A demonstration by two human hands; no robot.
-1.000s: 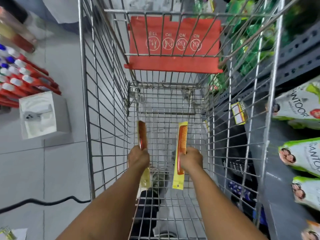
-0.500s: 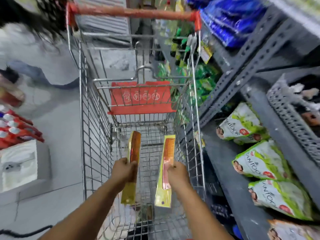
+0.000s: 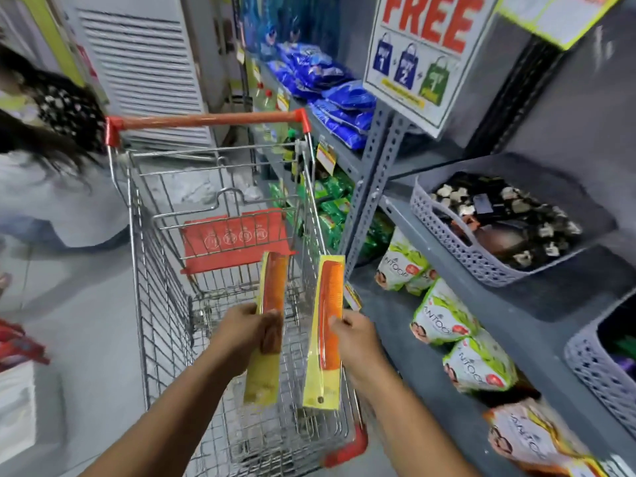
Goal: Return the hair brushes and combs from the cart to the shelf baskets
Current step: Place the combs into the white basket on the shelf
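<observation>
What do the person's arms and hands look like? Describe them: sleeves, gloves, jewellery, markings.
Both forearms are bare up to the frame edge, with no sleeves in view. The left hand and right hand wear no gloves. No rings, watch, bracelets or markings are visible, though the picture is somewhat blurred.

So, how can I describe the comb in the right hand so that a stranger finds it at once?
Look above the wire cart, beside the grey shelves. The right hand holds an orange comb on a yellow card. Unlike the left hand's comb, it lies nearer the shelves, teeth plainly visible.

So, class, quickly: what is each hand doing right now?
Left hand: closed on a packaged orange comb.
Right hand: closed on the other packaged comb, above the cart.
</observation>
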